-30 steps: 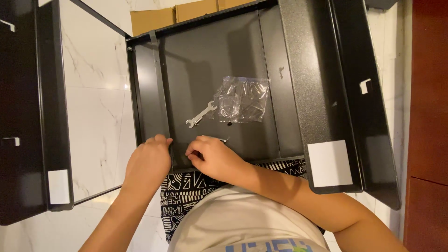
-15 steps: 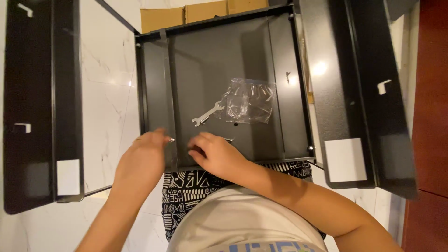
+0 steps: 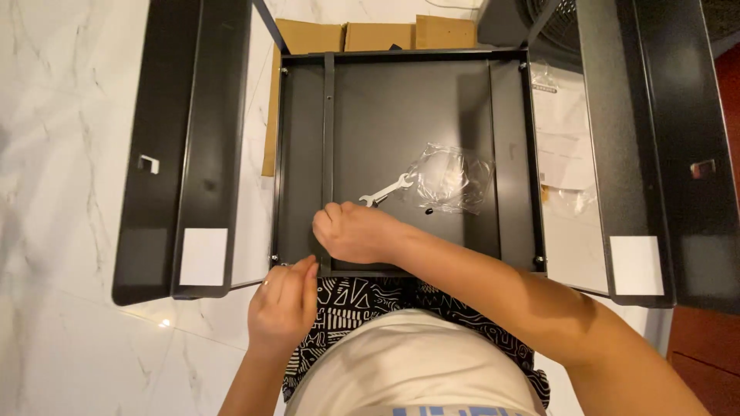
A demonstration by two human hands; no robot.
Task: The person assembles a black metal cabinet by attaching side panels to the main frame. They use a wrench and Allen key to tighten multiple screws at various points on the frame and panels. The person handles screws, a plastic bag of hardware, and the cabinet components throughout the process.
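down at the near-left corner, left hand (image 3: 284, 302) pinches a bolt; right hand (image 3: 356, 231) curled on the rail (image 3: 328, 131). i'd keep that rail square while tightening.

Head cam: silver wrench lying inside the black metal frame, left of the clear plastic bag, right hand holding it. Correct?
Not quite. The head view shows the silver wrench lying inside the black metal frame, left of the clear plastic bag, but no hand holds it. The right hand rests on the frame's panel just below the wrench, apart from it, and the left hand is at the frame's near edge.
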